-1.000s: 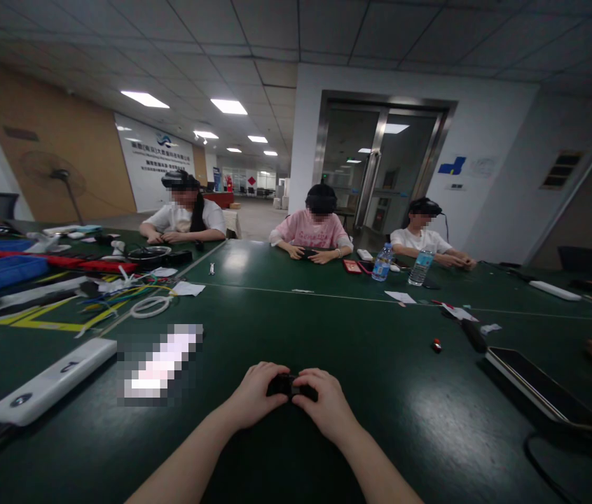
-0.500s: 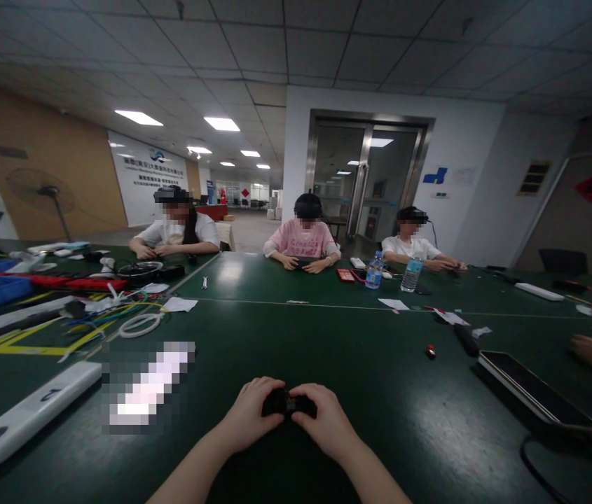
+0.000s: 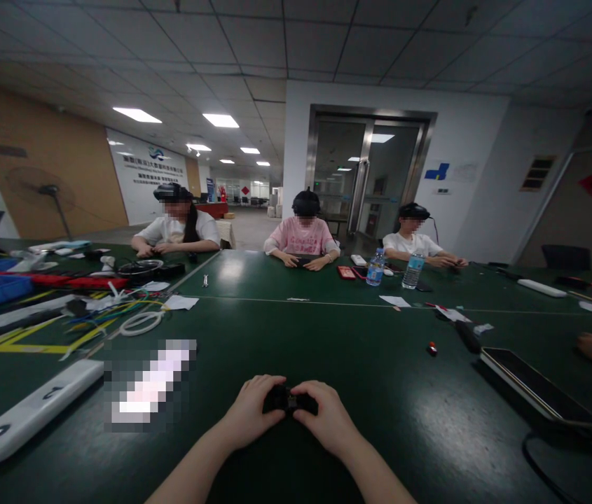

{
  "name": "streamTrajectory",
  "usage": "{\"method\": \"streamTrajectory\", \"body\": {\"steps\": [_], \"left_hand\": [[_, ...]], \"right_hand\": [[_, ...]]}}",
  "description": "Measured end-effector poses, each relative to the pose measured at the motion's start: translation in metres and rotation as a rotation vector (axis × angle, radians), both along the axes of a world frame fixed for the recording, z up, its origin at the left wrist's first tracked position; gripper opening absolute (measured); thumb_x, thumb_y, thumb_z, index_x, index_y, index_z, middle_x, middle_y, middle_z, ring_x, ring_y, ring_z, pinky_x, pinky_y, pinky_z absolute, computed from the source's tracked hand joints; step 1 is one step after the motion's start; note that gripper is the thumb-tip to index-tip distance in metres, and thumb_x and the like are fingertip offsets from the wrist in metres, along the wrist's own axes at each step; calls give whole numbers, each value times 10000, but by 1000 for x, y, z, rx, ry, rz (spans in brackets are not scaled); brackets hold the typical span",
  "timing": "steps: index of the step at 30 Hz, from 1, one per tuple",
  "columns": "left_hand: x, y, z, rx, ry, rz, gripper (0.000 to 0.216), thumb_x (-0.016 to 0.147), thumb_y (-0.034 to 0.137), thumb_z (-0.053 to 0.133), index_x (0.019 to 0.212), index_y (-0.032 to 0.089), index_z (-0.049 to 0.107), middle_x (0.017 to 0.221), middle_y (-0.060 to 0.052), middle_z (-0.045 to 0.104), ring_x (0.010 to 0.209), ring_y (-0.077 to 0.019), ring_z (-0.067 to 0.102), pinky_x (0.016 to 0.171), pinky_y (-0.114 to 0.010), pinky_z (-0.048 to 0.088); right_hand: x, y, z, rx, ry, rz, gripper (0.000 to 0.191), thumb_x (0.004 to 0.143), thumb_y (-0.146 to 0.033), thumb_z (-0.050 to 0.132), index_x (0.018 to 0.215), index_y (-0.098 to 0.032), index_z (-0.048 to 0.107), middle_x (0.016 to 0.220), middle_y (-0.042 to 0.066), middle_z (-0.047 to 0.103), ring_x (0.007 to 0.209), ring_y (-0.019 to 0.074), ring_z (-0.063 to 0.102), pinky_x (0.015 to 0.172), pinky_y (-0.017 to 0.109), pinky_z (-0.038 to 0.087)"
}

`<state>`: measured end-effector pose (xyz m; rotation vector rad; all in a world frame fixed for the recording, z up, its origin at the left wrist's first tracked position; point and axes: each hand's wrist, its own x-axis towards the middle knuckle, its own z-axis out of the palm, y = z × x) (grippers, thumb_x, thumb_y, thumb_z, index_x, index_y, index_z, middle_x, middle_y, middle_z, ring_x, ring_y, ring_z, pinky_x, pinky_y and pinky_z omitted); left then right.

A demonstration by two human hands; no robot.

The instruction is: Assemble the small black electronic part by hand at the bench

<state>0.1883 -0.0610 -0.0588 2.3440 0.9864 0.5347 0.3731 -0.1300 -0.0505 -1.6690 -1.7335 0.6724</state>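
A small black object (image 3: 291, 402) is held between my two hands, low over the near middle of the dark green table (image 3: 296, 343). Its kind is hard to make out, since fingers cover both of its ends. My left hand (image 3: 253, 411) curls round the left end, thumb at the near side and fingers over the far side. Round the right end, my right hand (image 3: 324, 413) closes in the same way. Between the thumbs and fingertips only the dark middle part shows.
On the left lie a white bar-shaped device (image 3: 33, 409), a pixelated bright item (image 3: 153, 385) and tangled cables (image 3: 141, 323). A dark-screened slab (image 3: 537, 385) and a small red item (image 3: 433, 348) lie right. Water bottles (image 3: 376, 269) stand further off. Several people in headsets sit around.
The view has shifted very slightly. My hands keep the same grip on the black object in the same place.
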Motion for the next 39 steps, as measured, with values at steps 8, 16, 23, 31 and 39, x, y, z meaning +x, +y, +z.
{"method": "streamTrajectory", "body": {"steps": [8,16,23,31,39], "left_hand": [[1,-3,6,-9,12,11,437,686,239,639,1114,229,551,1119,-54,598,1066,-239,517,944,-377,358],[2,-2,0,22,-5,3,420,696,216,617,1110,235,551,1108,-50,604,1053,-236,525,930,-367,368],[0,-1,-1,4,-16,6,480,687,240,634,1153,243,520,1142,-51,589,1075,-239,514,950,-378,360],[0,-3,5,-12,-5,-6,413,715,233,608,1123,233,543,1120,-54,597,1064,-231,519,953,-381,364],[-1,-4,6,-17,1,1,406,718,250,618,1118,244,548,1114,-53,599,1057,-233,520,952,-392,366]], "right_hand": [[-2,-2,5,14,-3,12,255,686,-287,650,940,-301,635,1044,-24,616,1060,219,522,943,382,349],[-6,-2,6,25,-57,2,232,693,-282,641,925,-286,648,1027,-5,630,1039,211,533,946,374,338],[-5,-1,6,31,-68,1,196,710,-285,633,906,-292,645,1016,-18,635,1028,198,537,933,356,340],[-5,-2,7,-2,-60,4,205,736,-319,610,938,-294,634,1046,-25,611,1059,194,519,949,353,331],[-3,-4,12,5,77,-40,206,745,-273,590,947,-283,631,1051,-11,613,1041,198,535,913,336,393]]}}
